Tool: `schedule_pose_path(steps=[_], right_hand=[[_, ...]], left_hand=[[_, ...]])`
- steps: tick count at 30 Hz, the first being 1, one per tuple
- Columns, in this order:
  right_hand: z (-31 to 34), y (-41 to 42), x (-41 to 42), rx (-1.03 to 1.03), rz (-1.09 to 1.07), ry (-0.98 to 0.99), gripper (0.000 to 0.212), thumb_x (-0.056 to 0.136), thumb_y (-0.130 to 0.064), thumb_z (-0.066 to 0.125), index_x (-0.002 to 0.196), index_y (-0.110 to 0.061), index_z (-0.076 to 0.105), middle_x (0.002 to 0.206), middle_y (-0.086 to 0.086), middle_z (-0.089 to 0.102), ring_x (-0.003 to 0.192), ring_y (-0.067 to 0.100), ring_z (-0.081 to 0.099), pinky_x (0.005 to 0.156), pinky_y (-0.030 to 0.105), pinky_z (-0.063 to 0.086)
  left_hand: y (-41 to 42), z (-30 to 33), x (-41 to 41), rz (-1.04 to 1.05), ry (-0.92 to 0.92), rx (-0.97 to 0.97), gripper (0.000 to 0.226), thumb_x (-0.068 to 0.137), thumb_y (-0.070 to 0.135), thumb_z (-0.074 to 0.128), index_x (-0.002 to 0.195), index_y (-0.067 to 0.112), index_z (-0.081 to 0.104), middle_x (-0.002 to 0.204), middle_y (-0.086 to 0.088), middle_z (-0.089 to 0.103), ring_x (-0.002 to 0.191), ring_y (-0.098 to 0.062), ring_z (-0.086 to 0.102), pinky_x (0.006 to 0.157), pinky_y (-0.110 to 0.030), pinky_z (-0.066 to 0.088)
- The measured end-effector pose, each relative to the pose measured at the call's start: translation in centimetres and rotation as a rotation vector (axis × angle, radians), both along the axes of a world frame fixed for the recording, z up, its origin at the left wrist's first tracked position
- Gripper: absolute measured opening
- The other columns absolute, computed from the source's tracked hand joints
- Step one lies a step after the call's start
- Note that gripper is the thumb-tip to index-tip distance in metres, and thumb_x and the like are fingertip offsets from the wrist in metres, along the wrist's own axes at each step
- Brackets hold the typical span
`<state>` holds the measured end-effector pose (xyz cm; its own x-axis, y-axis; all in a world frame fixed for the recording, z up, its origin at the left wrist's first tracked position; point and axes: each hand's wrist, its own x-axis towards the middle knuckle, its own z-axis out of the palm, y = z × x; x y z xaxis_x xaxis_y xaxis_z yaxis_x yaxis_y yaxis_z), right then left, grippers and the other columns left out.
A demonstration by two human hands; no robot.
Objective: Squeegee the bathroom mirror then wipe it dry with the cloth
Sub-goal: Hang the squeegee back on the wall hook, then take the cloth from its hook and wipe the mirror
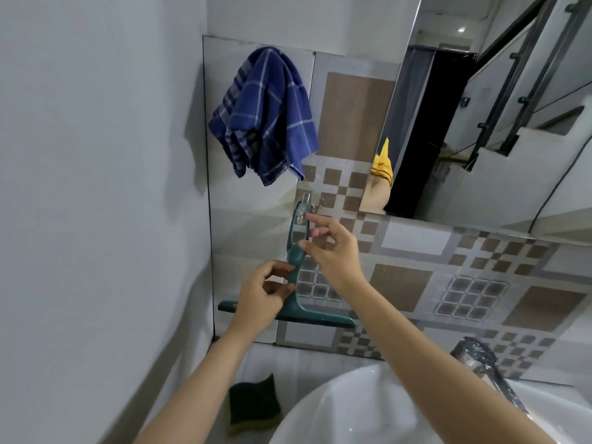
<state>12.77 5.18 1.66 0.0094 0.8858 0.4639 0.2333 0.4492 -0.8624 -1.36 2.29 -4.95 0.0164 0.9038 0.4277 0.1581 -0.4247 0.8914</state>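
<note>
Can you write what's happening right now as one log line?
step: taking squeegee off hook | left hand: on handle | right hand: near handle top | cloth: hanging

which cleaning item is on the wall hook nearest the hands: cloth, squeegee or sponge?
The green squeegee, hanging from the clear hook. The blue cloth hangs higher; the dark sponge lies beside the basin.
</note>
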Motion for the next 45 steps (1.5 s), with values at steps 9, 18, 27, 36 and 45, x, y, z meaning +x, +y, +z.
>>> schedule_pose_path(steps=[9,18,27,36,45], right_hand=[[1.2,-0.6,-0.4,0.083,-0.117,-0.091,0.033,0.083,-0.017,0.074,0.113,-0.028,0.063,0.107,0.000,0.061,0.093,0.011,0.059,0.077,0.017,0.053],[13.4,-1.4,-3.3,0.467,-0.206,0.067,0.013,0.088,-0.017,0.065,0.101,-0.016,0.064,0.089,0.005,0.066,0.081,0.016,0.063,0.074,0.030,0.055],[19.1,1.2,-5.5,0.183,-0.056,-0.103,0.025,0.090,-0.023,0.063,0.113,-0.032,0.056,0.085,0.008,0.072,0.072,0.023,0.070,0.060,0.032,0.060],[22.2,0.3,-5.5,0.146,0.274,0.067,0.035,0.081,0.000,0.070,0.104,-0.026,0.065,0.109,0.012,0.066,0.094,0.023,0.068,0.079,0.031,0.058],[24.2,-4.2,-1.5,0.198,0.633,-0.058,0.051,0.070,-0.003,0.075,0.116,-0.022,0.064,0.123,0.017,0.061,0.098,0.027,0.065,0.090,0.043,0.056]], left_hand=[[0.1,0.4,-0.7,0.052,-0.008,-0.054,0.033,0.079,0.014,0.072,0.107,0.026,0.061,0.109,0.010,0.066,0.101,-0.007,0.063,0.090,-0.027,0.053],[-1.4,14.3,-3.1,0.438,-0.251,0.444,0.015,0.088,0.015,0.062,0.102,0.015,0.061,0.094,0.011,0.063,0.081,0.002,0.060,0.066,-0.010,0.047],[1.3,23.6,-4.6,0.242,-0.051,0.276,0.027,0.091,0.042,0.052,0.113,0.029,0.059,0.109,0.015,0.063,0.102,0.001,0.058,0.091,-0.022,0.047],[0.2,25.9,-4.8,0.141,-0.304,0.235,0.011,0.092,0.028,0.055,0.094,0.025,0.066,0.091,0.002,0.067,0.085,-0.012,0.063,0.076,-0.029,0.051],[-4.4,27.2,-6.2,-0.079,-0.182,0.400,0.032,0.086,-0.003,0.058,0.101,0.024,0.066,0.094,0.002,0.074,0.085,-0.015,0.068,0.071,-0.023,0.054]])
